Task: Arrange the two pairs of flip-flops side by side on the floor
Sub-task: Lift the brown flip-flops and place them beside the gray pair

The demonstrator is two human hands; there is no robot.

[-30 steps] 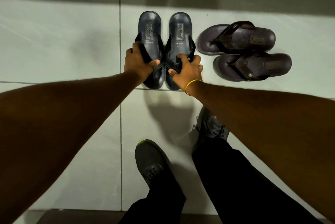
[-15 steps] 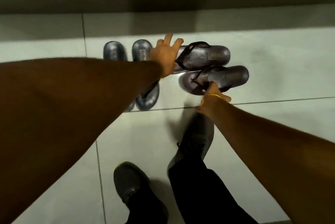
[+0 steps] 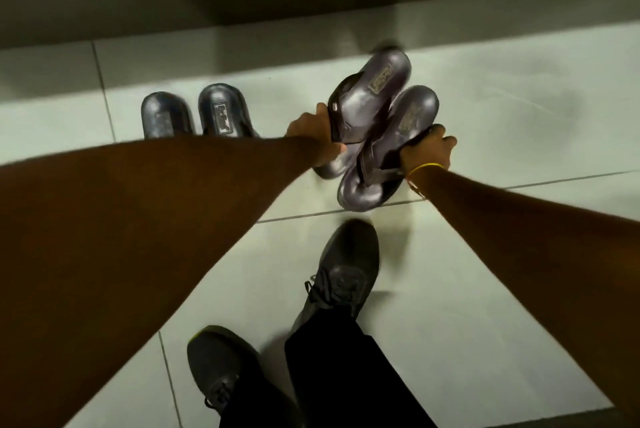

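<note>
Two dark blue flip-flops [image 3: 194, 114] lie side by side at the centre left of the frame, heels toward the top, their lower halves hidden behind the person's left forearm. Just right of them, near the middle, the left hand [image 3: 313, 142] is curled around the strap of one brown flip-flop [image 3: 370, 95], which slants up and to the right, somewhat blurred. Touching that one on its right side, the second brown flip-flop [image 3: 388, 157] slants the same way, its toe end low near a tile seam on the pale tiled floor [image 3: 519, 109]. Farther right, the right hand [image 3: 427, 148], a yellow band [image 3: 420, 169] at its wrist, is clenched on this second strap. Along the bottom centre, two dark sneakers [image 3: 343, 271] stand on the tiles.
</note>
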